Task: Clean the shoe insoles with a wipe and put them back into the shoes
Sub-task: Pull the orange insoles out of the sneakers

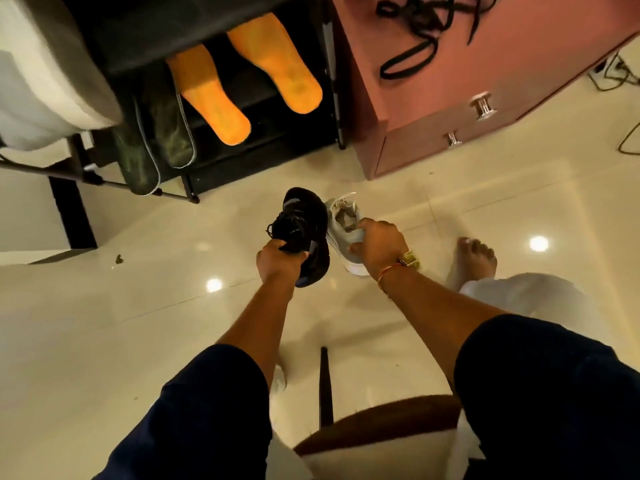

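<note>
My left hand grips a black shoe by its heel, held above the cream floor. Right beside it my right hand grips a grey shoe at its collar, and the two shoes touch side by side. Two orange insoles lean on a black shoe rack at the top. Left of them lean two dark green insoles with pale edges. No wipe is visible.
A pink drawer cabinet with metal knobs stands at the upper right, black laces lying on top. A white-covered piece of furniture sits upper left. My bare foot rests on the glossy tile floor. A chair is below me.
</note>
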